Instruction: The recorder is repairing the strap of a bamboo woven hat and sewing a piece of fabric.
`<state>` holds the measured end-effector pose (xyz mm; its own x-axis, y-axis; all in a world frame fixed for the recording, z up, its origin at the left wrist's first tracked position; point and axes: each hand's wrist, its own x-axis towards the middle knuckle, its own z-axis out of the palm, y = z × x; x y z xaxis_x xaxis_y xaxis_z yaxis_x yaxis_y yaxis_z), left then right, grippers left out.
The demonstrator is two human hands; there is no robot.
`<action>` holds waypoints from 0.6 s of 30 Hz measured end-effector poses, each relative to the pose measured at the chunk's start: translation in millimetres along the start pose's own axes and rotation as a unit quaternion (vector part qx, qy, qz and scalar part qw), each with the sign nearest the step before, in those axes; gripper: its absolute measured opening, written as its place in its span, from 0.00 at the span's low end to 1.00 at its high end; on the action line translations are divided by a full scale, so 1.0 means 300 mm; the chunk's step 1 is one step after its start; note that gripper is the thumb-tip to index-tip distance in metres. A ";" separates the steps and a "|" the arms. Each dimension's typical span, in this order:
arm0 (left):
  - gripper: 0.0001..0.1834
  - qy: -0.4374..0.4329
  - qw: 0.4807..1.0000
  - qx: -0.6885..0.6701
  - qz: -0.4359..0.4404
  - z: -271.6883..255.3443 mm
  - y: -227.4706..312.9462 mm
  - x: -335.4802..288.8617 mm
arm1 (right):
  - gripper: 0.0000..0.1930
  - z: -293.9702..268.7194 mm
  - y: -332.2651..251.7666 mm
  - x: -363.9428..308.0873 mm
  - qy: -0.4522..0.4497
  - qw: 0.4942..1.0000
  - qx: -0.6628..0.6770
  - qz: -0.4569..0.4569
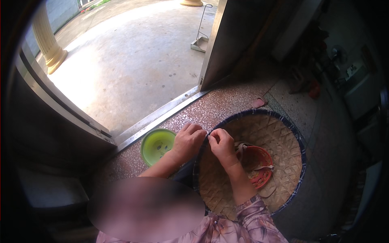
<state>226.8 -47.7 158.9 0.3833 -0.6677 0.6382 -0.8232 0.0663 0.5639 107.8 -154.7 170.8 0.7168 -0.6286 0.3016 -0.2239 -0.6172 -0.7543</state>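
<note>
Just above the left rim of a round woven bamboo tray (pixel 283 162), my two hands meet with their fingertips close together. My left hand (pixel 189 139) is closed, its fingers curled and turned inward. Thumb and forefinger of my right hand (pixel 223 146) are pinched; a small pale speck shows between the hands, too tiny to name. Left of my left hand sits a green basin (pixel 146 150) with a few small dark bits at its bottom. A red plastic basket (pixel 265 156) rests inside the tray, partly behind my right forearm, with pale strips and bits in it.
A metal door sill (pixel 158 117) runs past the basin toward a bright concrete yard (pixel 133 60). Outside, a long-handled dustpan (pixel 199 43) stands by the door frame. A pink flat object (pixel 257 103) lies on the speckled floor beyond the tray. The right side is dark.
</note>
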 end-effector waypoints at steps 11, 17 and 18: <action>0.09 -0.111 0.984 0.115 0.073 -0.020 0.006 0.030 | 0.05 0.002 0.012 0.005 -0.004 1.000 -0.003 0.002; 0.09 -0.109 0.988 0.097 0.057 -0.026 -0.008 0.008 | 0.05 -0.009 0.005 0.011 -0.015 0.999 0.012 0.026; 0.09 -0.102 0.989 0.094 0.056 -0.033 -0.015 -0.001 | 0.05 -0.002 0.002 0.011 -0.014 1.000 0.009 0.022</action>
<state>234.6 -40.3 161.3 0.2091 -0.8006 0.5615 -0.9263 0.0220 0.3762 109.6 -157.5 171.7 0.7251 -0.6414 0.2506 -0.2441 -0.5797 -0.7774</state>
